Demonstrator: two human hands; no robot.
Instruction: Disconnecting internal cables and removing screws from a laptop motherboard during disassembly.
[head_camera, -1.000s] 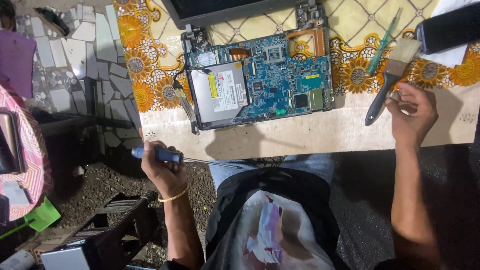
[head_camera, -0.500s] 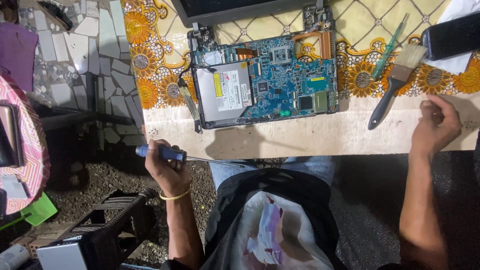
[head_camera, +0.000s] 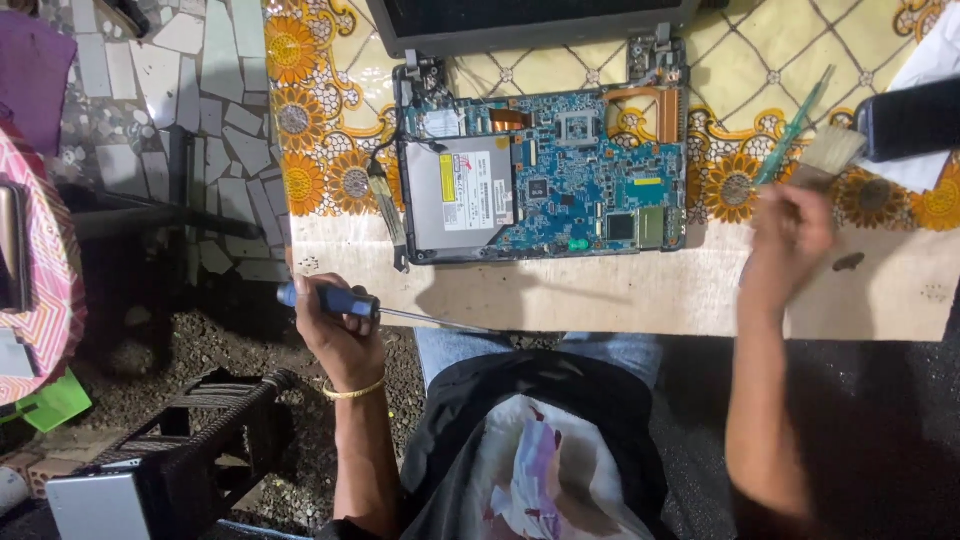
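Fingers of the left hand (head_camera: 335, 335) curl tight around a blue-handled screwdriver (head_camera: 345, 303), its shaft lying level along the near table edge (head_camera: 600, 300); the right hand (head_camera: 790, 235), blurred, closes on the handle of a paintbrush (head_camera: 828, 152), finger spacing unclear; between them, farther back, an opened laptop's blue motherboard (head_camera: 590, 180) and silver optical drive (head_camera: 462, 195) rest on a sunflower-patterned cloth (head_camera: 320, 120).
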